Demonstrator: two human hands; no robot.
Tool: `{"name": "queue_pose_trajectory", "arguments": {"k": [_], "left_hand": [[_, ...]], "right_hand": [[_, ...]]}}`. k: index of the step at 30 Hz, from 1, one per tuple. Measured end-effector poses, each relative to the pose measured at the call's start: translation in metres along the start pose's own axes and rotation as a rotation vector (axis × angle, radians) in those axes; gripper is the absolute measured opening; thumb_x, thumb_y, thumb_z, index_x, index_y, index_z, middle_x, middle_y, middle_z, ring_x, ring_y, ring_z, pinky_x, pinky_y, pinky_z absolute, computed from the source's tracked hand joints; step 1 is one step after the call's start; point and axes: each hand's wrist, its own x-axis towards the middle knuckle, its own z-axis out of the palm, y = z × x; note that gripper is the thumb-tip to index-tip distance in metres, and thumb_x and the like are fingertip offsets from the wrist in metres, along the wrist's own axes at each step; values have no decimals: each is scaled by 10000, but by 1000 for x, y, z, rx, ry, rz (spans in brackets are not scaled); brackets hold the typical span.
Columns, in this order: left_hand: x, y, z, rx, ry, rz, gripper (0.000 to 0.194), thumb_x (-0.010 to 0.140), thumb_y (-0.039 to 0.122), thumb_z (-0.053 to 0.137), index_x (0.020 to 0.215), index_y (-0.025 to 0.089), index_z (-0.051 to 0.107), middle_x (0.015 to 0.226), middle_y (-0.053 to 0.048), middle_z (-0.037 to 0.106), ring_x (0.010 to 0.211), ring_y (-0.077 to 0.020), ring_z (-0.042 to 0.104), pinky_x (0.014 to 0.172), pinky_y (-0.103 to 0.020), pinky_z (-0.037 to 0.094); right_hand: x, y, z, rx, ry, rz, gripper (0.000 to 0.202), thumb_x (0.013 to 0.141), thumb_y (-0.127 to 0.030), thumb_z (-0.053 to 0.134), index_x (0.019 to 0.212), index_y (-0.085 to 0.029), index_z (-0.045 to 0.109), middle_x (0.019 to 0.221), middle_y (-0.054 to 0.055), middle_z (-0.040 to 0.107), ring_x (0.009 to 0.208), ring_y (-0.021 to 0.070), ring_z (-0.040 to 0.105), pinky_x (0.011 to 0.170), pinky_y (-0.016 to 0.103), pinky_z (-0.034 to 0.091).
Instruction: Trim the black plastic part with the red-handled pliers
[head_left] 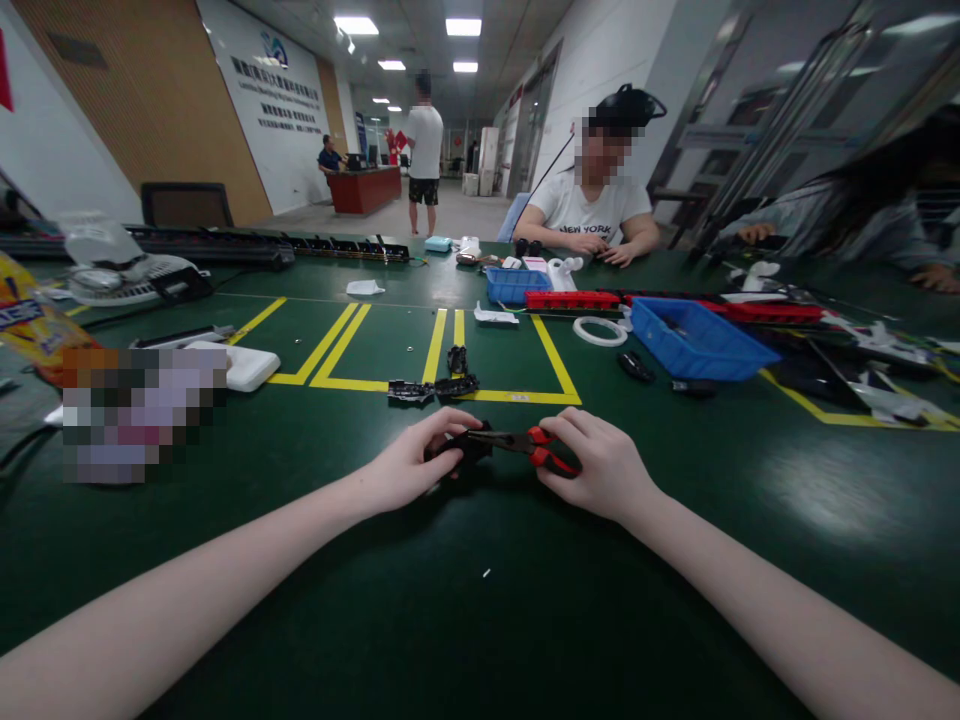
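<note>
In the head view my right hand (596, 462) is closed on the red handles of a pair of long-nose pliers (517, 440). Their jaws point left and meet a small black plastic part (478, 445). My left hand (412, 460) pinches that part between thumb and fingers, which hide much of it. Whether the jaws grip the part or only touch it, I cannot tell. Just beyond my hands lie more black plastic pieces: one on the left (410, 391), another beside it (456, 385), and one standing behind (457, 358).
Yellow tape (352, 384) marks boxes on the green table (480, 640). A blue bin (697, 340) and a white tape ring (600, 331) lie to the right, a smaller blue bin (517, 285) farther back. At left is a white box (244, 368). A person (592, 205) sits across the table.
</note>
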Motion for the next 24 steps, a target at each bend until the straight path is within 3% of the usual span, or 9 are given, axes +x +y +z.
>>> {"name": "queue_pose_trajectory", "arguments": {"k": [5, 13, 16, 21, 24], "left_hand": [[-1, 1, 0, 44, -93, 24, 592, 885, 75, 476, 1420, 289, 340, 1302, -73, 544, 1016, -197, 618, 876, -363, 515], [-4, 1, -4, 201, -168, 51, 812, 788, 126, 616, 1491, 333, 267, 1428, -79, 437, 1051, -234, 568, 869, -369, 502], [-2, 2, -7, 293, -165, 102, 830, 770, 212, 698, 1486, 315, 291, 1380, -82, 480, 1023, -230, 558, 863, -373, 485], [1, 2, -7, 379, -118, 78, 768, 729, 361, 772, 1406, 265, 422, 1218, -79, 584, 840, -198, 565, 712, -322, 476], [0, 3, -4, 375, -94, 71, 747, 706, 398, 788, 1358, 242, 457, 1214, -85, 584, 920, -231, 580, 753, -346, 485]], "right_hand": [[0, -1, 0, -11, 0, -24, 327, 749, -337, 639, 1028, -173, 589, 946, 101, 651, 806, 243, 615, 695, 371, 501], [0, 0, -1, -19, 15, -41, 327, 744, -349, 634, 1017, -172, 602, 956, 110, 657, 811, 248, 623, 690, 372, 493], [0, 0, -1, -22, 7, -43, 326, 749, -354, 626, 1023, -178, 603, 963, 111, 660, 817, 251, 623, 697, 378, 489], [1, 1, 0, -23, -1, -44, 333, 749, -349, 632, 1025, -167, 599, 971, 111, 662, 832, 250, 626, 711, 377, 488], [0, 1, 1, -25, -14, -54, 334, 738, -343, 639, 1021, -170, 602, 972, 110, 660, 836, 250, 626, 716, 375, 487]]}}
